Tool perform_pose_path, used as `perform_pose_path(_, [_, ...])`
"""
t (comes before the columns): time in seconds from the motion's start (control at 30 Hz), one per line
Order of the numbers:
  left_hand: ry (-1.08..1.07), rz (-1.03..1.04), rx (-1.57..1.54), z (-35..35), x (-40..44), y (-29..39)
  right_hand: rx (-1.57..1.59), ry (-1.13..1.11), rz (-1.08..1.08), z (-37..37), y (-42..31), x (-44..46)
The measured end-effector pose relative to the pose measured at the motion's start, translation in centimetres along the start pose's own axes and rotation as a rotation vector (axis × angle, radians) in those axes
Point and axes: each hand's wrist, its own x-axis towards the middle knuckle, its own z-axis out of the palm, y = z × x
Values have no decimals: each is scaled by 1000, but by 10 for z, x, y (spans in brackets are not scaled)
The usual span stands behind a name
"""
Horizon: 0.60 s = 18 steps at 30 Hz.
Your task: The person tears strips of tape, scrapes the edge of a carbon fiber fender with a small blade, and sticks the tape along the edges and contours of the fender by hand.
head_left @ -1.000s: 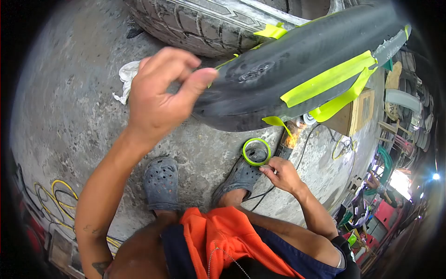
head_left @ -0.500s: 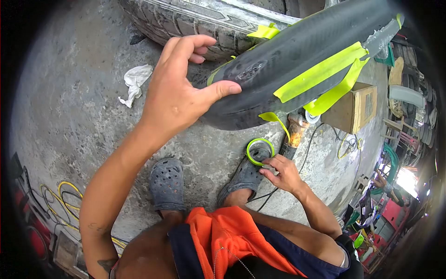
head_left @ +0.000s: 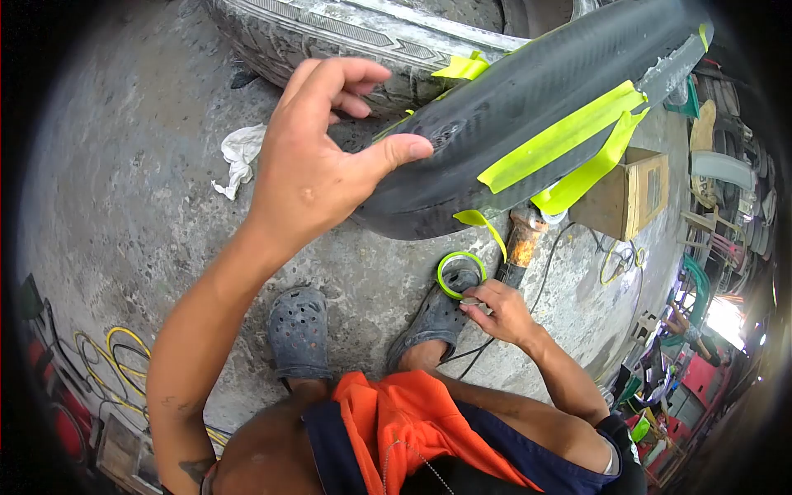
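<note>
Clearly, the gritty concrete floor (head_left: 124,206) was the widest hazard: any sticky edge that touched it could pick up dust and lose its hold. A large tire (head_left: 355,33) lay across the top of the view, and in front of it, raised and slanting, was the dark curved panel (head_left: 511,107). What bore the panel's weight could not be fully made out; if that support was loose, a push at the near end might tip it. A cardboard box (head_left: 631,194) stood just beyond its lower edge.

Over that near end hung the left hand (head_left: 318,157), thumb stretched well away from the curled fingers, nothing visible between them. Whether the thumb touched the panel could not be told; a careless press there could rub the rough patch (head_left: 445,132). The right hand (head_left: 503,313) was lower, above a shoe (head_left: 445,322).

Along the panel ran an upper tape strip (head_left: 561,136), with a lower strip (head_left: 590,173) beside it that seemed to bow away from the surface; poor contact could let it peel. A narrow curled strip (head_left: 483,221) dangled near a rusty post (head_left: 524,239), where it might snag or fold onto itself. The roll of tape (head_left: 440,276) was at the right fingertips, which pinched a small greyish piece (head_left: 476,305); a slack pinch could drop either.
</note>
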Motion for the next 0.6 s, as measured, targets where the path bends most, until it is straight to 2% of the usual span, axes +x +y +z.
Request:
perform_pose_path(0.27, [-1, 55, -15, 1, 0, 1, -1, -20, -3, -1, 0, 4])
perform_pose_path(0.33, [93, -65, -199, 4, 4, -2, 4, -35, 11, -3, -2, 7])
perform_pose_path(0.43, [165, -108, -361, 0, 9, 12, -8, -16, 3, -4, -4, 7])
perform_pose_path(0.5, [149, -90, -325, -1, 8, 12, -10, 1, 27, -3, -3, 5])
perform_pose_path(0.57, [74, 252, 25, 0, 6, 6, -5, 14, 24, -1, -1, 4])
perform_pose_path(0.6, [88, 346, 9, 3, 8, 1, -3, 26, 18, 0, -1, 3])
